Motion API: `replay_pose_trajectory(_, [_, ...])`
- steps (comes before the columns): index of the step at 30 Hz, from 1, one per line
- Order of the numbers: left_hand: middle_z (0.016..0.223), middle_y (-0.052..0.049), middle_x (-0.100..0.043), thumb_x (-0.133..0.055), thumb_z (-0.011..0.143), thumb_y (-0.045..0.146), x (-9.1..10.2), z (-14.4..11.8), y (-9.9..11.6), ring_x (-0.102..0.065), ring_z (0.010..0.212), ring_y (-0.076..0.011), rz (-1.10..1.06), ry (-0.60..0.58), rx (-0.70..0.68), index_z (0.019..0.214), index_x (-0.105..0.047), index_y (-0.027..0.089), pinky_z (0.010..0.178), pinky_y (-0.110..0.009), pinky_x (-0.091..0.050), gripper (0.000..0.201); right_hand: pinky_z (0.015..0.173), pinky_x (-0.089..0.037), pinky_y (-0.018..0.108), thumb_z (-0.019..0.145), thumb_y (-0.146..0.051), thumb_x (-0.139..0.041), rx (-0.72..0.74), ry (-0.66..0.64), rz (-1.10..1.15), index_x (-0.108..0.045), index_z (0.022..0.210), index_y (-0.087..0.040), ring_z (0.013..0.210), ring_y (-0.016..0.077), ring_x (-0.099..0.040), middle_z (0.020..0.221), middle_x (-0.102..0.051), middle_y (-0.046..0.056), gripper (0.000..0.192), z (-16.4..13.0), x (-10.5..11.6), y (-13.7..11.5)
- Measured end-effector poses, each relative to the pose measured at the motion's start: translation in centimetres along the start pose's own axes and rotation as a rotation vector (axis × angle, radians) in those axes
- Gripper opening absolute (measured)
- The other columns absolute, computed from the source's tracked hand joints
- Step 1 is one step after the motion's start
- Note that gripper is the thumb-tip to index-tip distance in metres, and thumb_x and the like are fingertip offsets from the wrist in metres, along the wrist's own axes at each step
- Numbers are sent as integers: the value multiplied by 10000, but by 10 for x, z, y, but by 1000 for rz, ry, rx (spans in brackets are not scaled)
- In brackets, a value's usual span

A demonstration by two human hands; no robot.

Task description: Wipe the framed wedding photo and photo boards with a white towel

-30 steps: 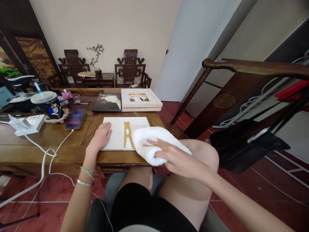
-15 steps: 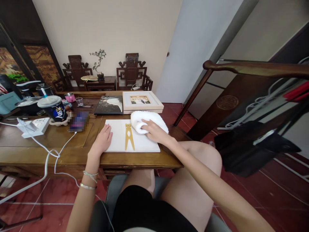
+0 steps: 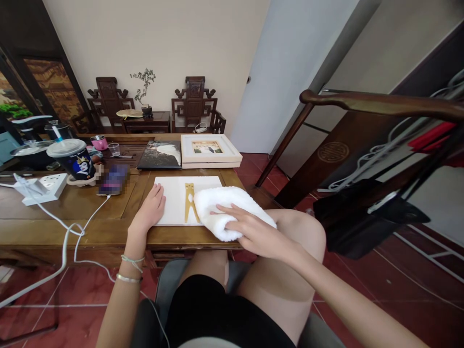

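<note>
A flat white board or book (image 3: pixel 172 200) with a gold, cat-like figure (image 3: pixel 189 203) on it lies near the table's front edge. My left hand (image 3: pixel 152 205) rests flat over its left edge, fingers outstretched. On the right part of the board is a folded white fluffy towel (image 3: pixel 228 203), which hides that side and hangs past the front right corner. My right hand (image 3: pixel 250 229) grips the towel's near side, thumb side tucked into a fold and some fingers lying on top.
Behind the board sit a dark photo album (image 3: pixel 159 154) and a cream framed picture (image 3: pixel 210 151). To the left are a lidded cup (image 3: pixel 70 162), a phone (image 3: pixel 114 180) on a white cable, and a power strip (image 3: pixel 45 188). A wooden chair (image 3: pixel 362 104) stands at right.
My right hand has drawn the towel toward me and slightly right, from the board's far right to its near right corner. My left hand has stayed on the board's left edge.
</note>
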State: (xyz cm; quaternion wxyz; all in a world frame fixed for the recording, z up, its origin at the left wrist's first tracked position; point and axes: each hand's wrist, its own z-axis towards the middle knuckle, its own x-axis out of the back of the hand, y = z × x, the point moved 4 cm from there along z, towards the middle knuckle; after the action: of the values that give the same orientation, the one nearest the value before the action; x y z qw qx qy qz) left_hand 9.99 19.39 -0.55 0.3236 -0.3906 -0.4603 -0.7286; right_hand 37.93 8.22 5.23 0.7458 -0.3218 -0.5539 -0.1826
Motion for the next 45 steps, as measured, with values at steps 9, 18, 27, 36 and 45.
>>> replay_pose_trajectory(9, [1555,-222,-325,-265,959,266,1,0,-3,-223,1483,-280,-12,-8,0,1422,-401,12,1222,-471,-196,545,1105,-339,554,676,52,-407,-107,75,-131,-661,1083,-151,1401,302,-394,1332,-613,167,521,92,-10,84])
replay_pose_trajectory(18, [1543,-252,-327,-254,958,257,0,0,-1,-230,1478,-294,17,-4,-18,1413,-395,-42,1221,-460,-198,563,1129,-295,561,662,55,-406,-98,70,-112,-659,1049,-127,1425,304,-351,1410,-538,198,496,71,-12,62])
replay_pose_trajectory(27, [1536,-245,-346,-263,958,258,-2,1,-3,-238,1476,-296,-4,13,-29,1402,-415,-22,1217,-470,-207,547,1193,-224,557,543,69,-368,-6,-38,12,-663,866,-188,1455,247,-293,1485,-483,73,507,-13,2,-17])
replay_pose_trajectory(36, [1537,-240,-348,-274,961,260,-1,0,-3,-264,1470,-288,-2,14,-28,1398,-428,-11,1216,-465,-214,536,1165,-257,542,701,19,-420,-134,21,-33,-645,1141,-124,1433,292,-337,1412,-539,186,514,57,-10,34])
replay_pose_trajectory(45, [1539,-195,-370,-289,961,273,-2,0,-7,-277,1466,-278,-16,39,-43,1404,-438,58,1214,-477,-221,515,1093,-280,616,769,31,-381,-216,64,-104,-608,1232,-116,1425,333,-331,1315,-608,189,537,125,-18,55])
